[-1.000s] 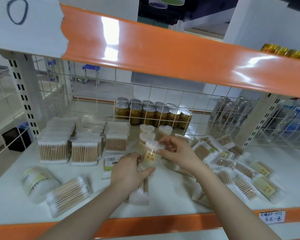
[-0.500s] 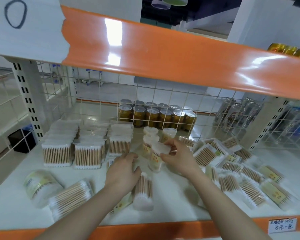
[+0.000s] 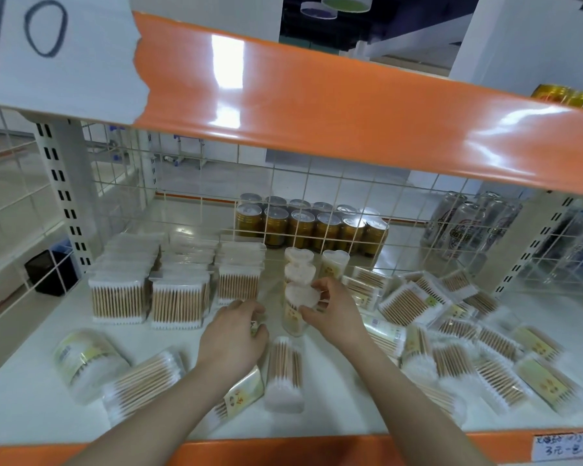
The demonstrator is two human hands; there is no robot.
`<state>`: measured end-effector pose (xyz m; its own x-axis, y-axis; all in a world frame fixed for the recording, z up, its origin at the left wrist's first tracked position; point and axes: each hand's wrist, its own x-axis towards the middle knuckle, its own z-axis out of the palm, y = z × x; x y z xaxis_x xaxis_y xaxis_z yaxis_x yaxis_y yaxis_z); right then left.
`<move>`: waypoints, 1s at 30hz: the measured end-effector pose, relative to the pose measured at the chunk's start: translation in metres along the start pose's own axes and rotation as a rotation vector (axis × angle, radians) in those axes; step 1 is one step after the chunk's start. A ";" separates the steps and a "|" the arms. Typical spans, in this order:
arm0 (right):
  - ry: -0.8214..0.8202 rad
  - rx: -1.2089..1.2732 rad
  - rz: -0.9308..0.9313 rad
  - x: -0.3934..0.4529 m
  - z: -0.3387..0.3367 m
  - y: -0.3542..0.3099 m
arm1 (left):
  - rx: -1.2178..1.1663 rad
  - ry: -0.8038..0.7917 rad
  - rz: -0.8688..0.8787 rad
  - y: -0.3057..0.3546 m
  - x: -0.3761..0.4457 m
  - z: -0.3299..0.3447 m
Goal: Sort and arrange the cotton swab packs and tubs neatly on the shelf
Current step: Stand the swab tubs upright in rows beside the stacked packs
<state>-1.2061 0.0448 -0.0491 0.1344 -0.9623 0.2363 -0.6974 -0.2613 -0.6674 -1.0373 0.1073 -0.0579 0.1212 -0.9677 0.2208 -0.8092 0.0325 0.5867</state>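
My right hand grips a clear heart-shaped swab tub by its lid; it stands upright on the white shelf in front of two like tubs in a row. A further tub stands to the right. My left hand has its fingers curled round a small flat swab pack, mostly hidden beneath it. Neat stacks of swab packs stand at the left. Loose packs lie jumbled on the right. One tub lies on its side in front.
A round tub and a long pack lie at the front left. Gold cans and silver cans stand behind a wire grid. An orange beam runs overhead. A price label is on the front edge.
My right hand brought the heart-shaped tub down and back to stand in the row. My left hand released that tub and moved left onto the flat pack.
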 end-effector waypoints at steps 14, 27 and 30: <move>0.022 -0.044 -0.005 0.000 0.002 -0.001 | -0.013 -0.007 0.001 -0.003 -0.004 -0.009; -0.045 -0.008 -0.107 -0.039 -0.007 -0.007 | 0.001 0.013 0.052 -0.004 -0.026 -0.031; -0.090 0.001 -0.110 -0.049 -0.005 -0.010 | 0.038 0.018 0.057 -0.005 -0.032 -0.035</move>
<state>-1.2098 0.0948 -0.0506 0.2723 -0.9309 0.2436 -0.6745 -0.3652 -0.6417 -1.0171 0.1471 -0.0409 0.0847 -0.9598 0.2676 -0.8363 0.0775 0.5428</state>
